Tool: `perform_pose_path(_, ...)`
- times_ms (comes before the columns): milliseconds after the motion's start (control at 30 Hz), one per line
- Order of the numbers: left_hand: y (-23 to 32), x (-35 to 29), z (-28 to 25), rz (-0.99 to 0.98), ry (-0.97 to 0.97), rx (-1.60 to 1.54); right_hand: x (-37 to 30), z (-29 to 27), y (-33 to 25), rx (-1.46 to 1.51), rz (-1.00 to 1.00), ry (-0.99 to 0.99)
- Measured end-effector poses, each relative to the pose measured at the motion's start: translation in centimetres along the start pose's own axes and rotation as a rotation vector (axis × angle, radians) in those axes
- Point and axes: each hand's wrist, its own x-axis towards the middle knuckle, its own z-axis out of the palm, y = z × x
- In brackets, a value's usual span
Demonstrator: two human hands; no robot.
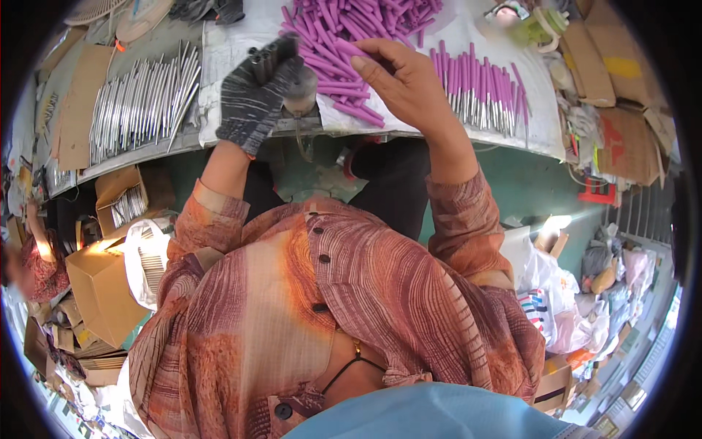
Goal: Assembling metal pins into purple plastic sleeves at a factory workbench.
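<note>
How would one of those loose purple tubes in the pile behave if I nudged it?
The purple tubes look round, so one may roll. Their matte surface suggests decent grip, and because they overlap, neighbours might shift too.

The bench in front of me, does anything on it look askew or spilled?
Slightly: one purple-sleeved rod at the right end of its row sits apart, its lower end nearer you than the others'. The purple tubes lie heaped loosely, but no liquid spill shows.

Both forearms (453, 157) are stretched forward, the gloved left grip (254, 99) is curled, and the bare right grip (406, 82) pinches.
</note>
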Motion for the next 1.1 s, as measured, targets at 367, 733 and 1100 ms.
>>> perform_pose_path(367,-0.8,-0.3,-0.1,0.042,-0.039,0.179,3.9,-1.0,-4.3,-0.266,-0.046,-0.219)
perform_pose_path(733,0.1,-0.2,-0.1,0.013,-0.061,0.234,8.5,-0.4,-11.8,-1.008,-0.344,-0.472)
perform_pose_path(1100,-3.5,0.1,-1.2,-0.031,-0.138,-0.014,5.9,4.2,-7.2,0.422,-0.031,0.011)
